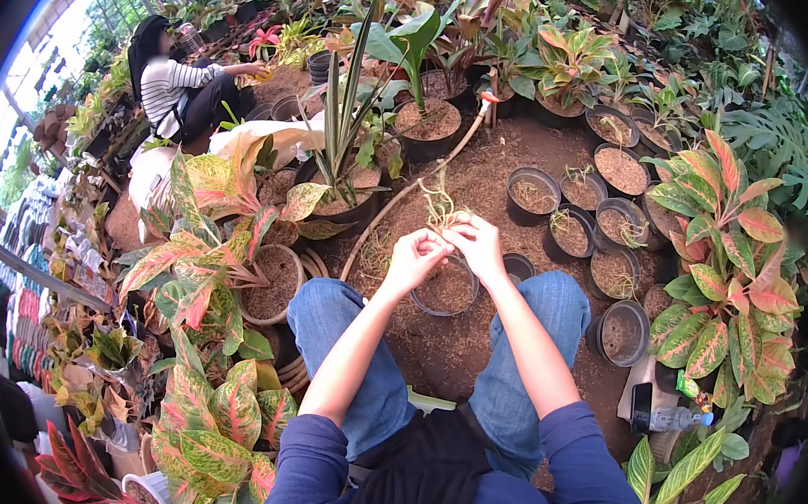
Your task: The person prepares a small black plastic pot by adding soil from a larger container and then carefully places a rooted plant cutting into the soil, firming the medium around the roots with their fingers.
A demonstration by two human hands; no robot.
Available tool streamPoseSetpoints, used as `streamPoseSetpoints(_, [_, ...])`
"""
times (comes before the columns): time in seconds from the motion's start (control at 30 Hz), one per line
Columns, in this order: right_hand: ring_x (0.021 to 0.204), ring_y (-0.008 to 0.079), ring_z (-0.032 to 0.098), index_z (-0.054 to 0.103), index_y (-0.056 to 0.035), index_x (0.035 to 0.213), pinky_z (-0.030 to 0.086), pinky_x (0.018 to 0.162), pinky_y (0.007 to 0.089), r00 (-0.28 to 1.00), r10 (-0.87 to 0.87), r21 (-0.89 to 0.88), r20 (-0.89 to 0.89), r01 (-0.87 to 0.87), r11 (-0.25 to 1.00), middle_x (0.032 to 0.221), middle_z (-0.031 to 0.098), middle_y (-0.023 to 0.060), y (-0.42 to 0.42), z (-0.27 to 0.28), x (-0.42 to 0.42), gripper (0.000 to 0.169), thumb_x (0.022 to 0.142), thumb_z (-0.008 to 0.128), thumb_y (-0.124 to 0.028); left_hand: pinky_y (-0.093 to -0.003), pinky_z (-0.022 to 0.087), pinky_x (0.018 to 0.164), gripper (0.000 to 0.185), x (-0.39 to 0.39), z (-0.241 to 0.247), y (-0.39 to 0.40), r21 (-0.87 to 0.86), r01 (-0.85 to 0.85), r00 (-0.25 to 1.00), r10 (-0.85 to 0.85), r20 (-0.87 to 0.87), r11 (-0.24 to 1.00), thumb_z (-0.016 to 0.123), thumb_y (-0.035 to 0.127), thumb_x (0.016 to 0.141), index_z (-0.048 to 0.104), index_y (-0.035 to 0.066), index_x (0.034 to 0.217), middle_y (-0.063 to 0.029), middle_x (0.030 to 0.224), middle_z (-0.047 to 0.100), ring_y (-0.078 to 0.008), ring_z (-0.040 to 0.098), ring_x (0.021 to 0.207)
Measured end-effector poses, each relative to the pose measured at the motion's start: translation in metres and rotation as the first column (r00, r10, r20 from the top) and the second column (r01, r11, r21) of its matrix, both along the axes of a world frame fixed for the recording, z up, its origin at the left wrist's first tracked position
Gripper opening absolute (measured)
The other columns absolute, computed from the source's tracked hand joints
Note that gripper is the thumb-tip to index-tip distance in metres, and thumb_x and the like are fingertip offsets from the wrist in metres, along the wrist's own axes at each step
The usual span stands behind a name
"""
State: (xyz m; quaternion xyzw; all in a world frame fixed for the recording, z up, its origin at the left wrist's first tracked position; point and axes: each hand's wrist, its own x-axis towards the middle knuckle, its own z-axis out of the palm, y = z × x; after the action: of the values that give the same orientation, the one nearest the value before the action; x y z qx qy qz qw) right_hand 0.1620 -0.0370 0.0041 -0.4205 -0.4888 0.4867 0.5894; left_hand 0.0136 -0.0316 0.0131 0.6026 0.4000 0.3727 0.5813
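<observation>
My left hand [416, 256] and my right hand [476, 244] meet in front of my knees, fingers pinched together on a small bunch of thin, pale green stems [439, 209] that stick up above them. Just below the hands, a round black plastic pot [447, 290] filled with brown growing mix stands on the soil between my knees. Another dark pot [518, 265] is partly hidden behind my right knee. More of the stringy stems [377, 251] lie on the ground left of my hands.
Black pots [567, 233] with mix and stringy cuttings cluster at the right. A hose [397, 197] curves along the left. Large potted aglaonemas [725, 274] flank me. A plastic bottle [673, 419] and a phone [641, 407] lie at lower right. Another person [176, 88] sits at upper left.
</observation>
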Motion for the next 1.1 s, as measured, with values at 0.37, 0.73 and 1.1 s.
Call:
streamPoseSetpoints(0.37, [0.07, 0.0119, 0.057, 0.054, 0.0008, 0.096, 0.048, 0.064, 0.0242, 0.984, -0.159, 0.032, 0.076, 0.157, 0.987, 0.087, 0.061, 0.0086, 0.005, -0.006, 0.005, 0.029, 0.071, 0.067, -0.007, -0.0262, 0.051, 0.075, 0.021, -0.003, -0.014, 0.006, -0.116, -0.09, 0.974, 0.112, 0.199, 0.989, 0.056, 0.01, 0.083, 0.053, -0.004, 0.098, -0.0114, 0.089, 0.061, -0.015, 0.06, 0.079])
streamPoseSetpoints(0.73, [0.063, 0.0075, 0.053, 0.062, 0.0003, 0.083, 0.042, 0.056, 0.0213, 0.973, 0.139, -0.095, 0.185, -0.123, 0.988, 0.072, 0.056, 0.003, -0.004, -0.002, -0.004, 0.019, 0.074, 0.067, -0.016, -0.0219, 0.048, 0.07, 0.023, -0.004, -0.03, -0.001, -0.122, 0.054, 0.98, -0.029, 0.197, 0.991, 0.052, 0.019, 0.087, 0.057, 0.003, 0.102, -0.0009, 0.09, 0.059, -0.0063, 0.055, 0.077])
streamPoseSetpoints(1.1, [0.06, 0.005, 0.051, 0.06, -0.0056, 0.081, 0.041, 0.054, 0.0198, 0.959, 0.03, -0.27, -0.283, -0.11, 0.956, 0.067, 0.055, -0.003, 0.001, -0.001, 0.009, 0.012, 0.078, 0.063, -0.018, -0.0201, 0.047, 0.07, 0.022, -0.002, -0.026, -0.011, -0.165, 0.16, 0.978, -0.134, 0.162, 0.973, 0.054, 0.016, 0.085, 0.057, 0.001, 0.102, -0.0031, 0.087, 0.061, -0.0061, 0.055, 0.075])
